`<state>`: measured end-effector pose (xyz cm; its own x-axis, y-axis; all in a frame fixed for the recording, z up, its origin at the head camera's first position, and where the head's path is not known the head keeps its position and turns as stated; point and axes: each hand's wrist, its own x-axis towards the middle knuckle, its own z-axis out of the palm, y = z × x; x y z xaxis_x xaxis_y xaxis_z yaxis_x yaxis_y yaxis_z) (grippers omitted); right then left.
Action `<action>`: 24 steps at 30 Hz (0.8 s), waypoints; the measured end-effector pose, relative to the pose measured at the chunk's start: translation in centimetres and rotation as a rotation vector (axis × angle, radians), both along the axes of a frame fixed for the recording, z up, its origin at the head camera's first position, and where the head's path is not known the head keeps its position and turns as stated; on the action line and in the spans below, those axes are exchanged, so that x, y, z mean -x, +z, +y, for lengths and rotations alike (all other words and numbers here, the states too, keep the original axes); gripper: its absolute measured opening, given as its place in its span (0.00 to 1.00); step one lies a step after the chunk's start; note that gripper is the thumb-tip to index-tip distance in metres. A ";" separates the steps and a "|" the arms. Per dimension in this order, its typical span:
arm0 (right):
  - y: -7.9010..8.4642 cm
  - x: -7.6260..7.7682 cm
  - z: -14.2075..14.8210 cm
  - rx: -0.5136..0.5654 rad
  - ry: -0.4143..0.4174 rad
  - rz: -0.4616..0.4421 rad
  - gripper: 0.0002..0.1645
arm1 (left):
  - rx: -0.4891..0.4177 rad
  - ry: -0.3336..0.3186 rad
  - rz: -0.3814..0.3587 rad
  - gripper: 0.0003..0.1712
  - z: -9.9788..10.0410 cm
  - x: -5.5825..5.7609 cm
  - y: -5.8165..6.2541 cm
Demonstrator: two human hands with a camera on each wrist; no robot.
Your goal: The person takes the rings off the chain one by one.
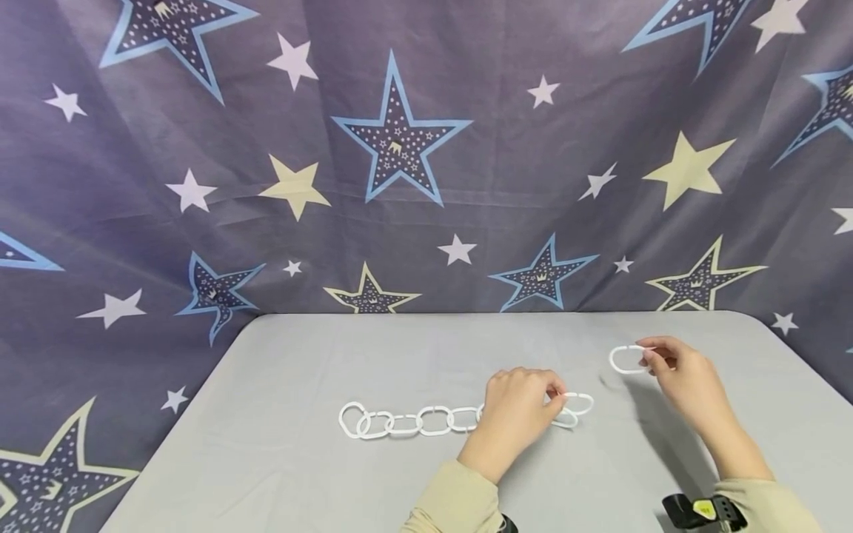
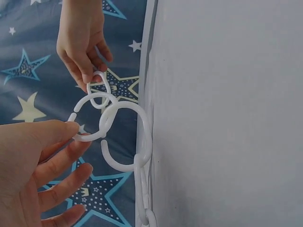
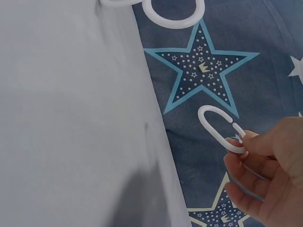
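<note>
A chain of white plastic links (image 1: 435, 420) lies along the grey table, its right end lifted by my left hand (image 1: 520, 407). Between thumb and forefinger, the left hand (image 2: 52, 165) pinches the end link (image 2: 90, 96), which has a small gap in its side. To the right, my right hand (image 1: 686, 377) holds a separate white link (image 1: 621, 360) above the table, apart from the chain. That loose link (image 3: 213, 127) is pinched at one end by the right hand's (image 3: 265, 165) thumb and fingers, with its gap visible. The left hand covers part of the chain.
The table (image 1: 266, 474) has a pale grey cover. Behind it hangs a dark cloth (image 1: 466, 200) printed with stars. A black strap with a device (image 1: 706, 511) sits on the right wrist.
</note>
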<state>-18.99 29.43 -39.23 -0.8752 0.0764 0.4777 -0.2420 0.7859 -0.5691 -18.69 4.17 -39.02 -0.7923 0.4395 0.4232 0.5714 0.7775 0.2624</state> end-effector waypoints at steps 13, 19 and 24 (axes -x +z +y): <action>-1.4 1.4 0.4 0.077 -0.001 -0.012 0.09 | -0.004 0.019 -0.005 0.03 0.2 -0.1 -0.1; -2.3 2.9 0.4 0.083 -0.014 -0.071 0.09 | 0.009 0.039 0.010 0.03 0.0 -0.1 0.1; -2.3 3.6 0.2 0.072 -0.034 -0.130 0.10 | 0.010 0.040 0.031 0.03 0.0 0.0 0.2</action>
